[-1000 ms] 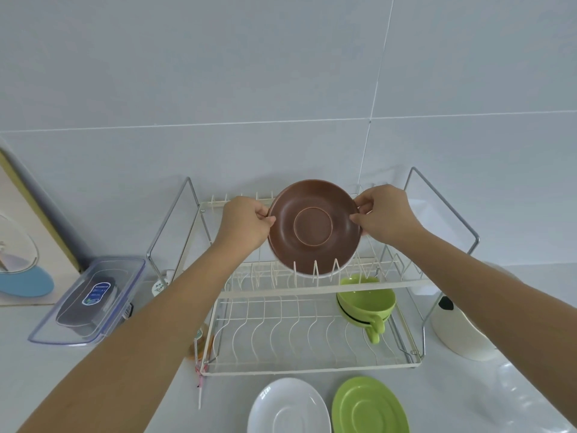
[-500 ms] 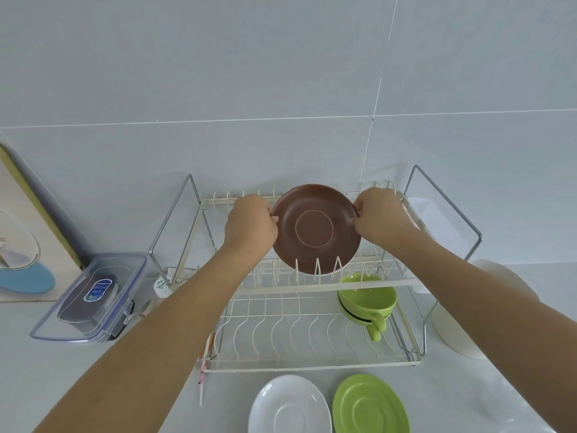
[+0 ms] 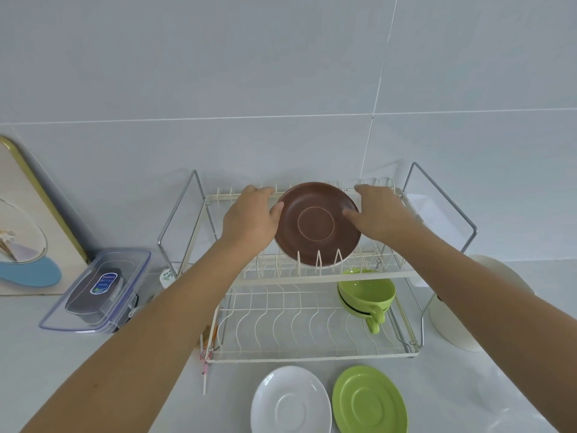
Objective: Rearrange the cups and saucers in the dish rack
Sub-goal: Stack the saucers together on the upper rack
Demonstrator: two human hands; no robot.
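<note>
Brown saucer (image 3: 317,225) standing on edge in the upper tier of the dish rack (image 3: 312,278), its lower rim seated between the tines, its face turned toward the camera. The left hand (image 3: 249,220) flanks the saucer's left rim, thumb touching the edge; the right hand (image 3: 379,215) flanks the right rim, its fingers (image 3: 351,214) laid loosely on the saucer's face. Neither hand plainly pinches: both sets of fingers appear relaxed and fairly straight, steadying more than gripping. The saucer thus lies directly between the two hands, about equally near each, its plane upright and running left to right. Any release would seem to turn on the tines holding it vertical. On the lower tier, right side, sit stacked green cups (image 3: 367,293). On the tabletop (image 3: 93,370) before the rack lie a white saucer (image 3: 290,401) and a green saucer (image 3: 370,400), side by side and apparently awaiting placement.
</note>
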